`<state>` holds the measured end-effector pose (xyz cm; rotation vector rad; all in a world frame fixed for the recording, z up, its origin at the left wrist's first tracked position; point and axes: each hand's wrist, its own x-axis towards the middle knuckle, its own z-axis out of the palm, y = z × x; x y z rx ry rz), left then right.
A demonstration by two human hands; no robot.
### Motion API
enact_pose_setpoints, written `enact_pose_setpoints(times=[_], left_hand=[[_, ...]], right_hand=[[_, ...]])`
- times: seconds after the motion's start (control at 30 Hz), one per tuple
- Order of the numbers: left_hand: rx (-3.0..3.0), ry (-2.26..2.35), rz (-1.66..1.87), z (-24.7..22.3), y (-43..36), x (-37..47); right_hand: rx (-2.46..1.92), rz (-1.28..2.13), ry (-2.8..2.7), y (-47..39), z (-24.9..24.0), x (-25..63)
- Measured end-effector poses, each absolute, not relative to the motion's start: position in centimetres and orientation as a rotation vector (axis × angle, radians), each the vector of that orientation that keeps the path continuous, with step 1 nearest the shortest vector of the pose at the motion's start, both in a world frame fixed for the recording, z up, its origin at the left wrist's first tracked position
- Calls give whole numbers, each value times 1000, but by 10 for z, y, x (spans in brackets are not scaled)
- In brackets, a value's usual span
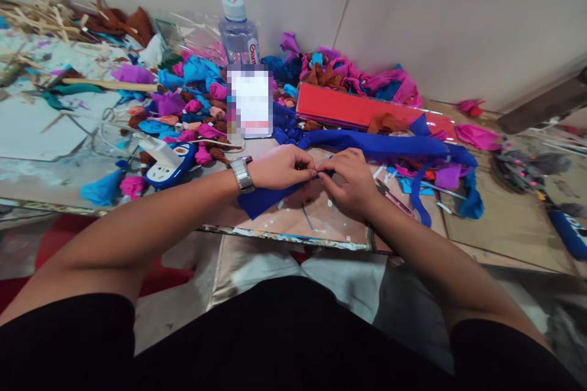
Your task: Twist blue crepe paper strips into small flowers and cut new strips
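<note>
My left hand and my right hand meet over the near edge of the table, fingertips pinched together. Between them is a strip of dark blue crepe paper, whose loose end hangs out below my left wrist. Part of the strip is hidden by my fingers. Just beyond my hands lies a longer folded length of blue crepe paper. A narrow blue strip curls down to the right of my right hand, near a pair of scissors.
Crumpled paper flowers crowd the back left around a water bottle and a lit phone. A power strip with a white plug sits left of my watch. Behind the blue paper lies a red packet. Green-handled pliers lie far left.
</note>
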<state>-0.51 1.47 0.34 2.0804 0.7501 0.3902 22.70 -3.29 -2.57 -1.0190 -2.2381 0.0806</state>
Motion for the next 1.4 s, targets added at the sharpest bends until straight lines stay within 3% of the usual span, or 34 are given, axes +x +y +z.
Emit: enact_pose_setpoints(times=[0.63, 1.4], left_hand=[[1771, 671, 333, -1, 19, -5], [2573, 896, 358, 0, 5, -2]], right_hand=[[-992, 12, -2272, -34, -25, 229], [-1037, 97, -2366, -31, -27, 228]])
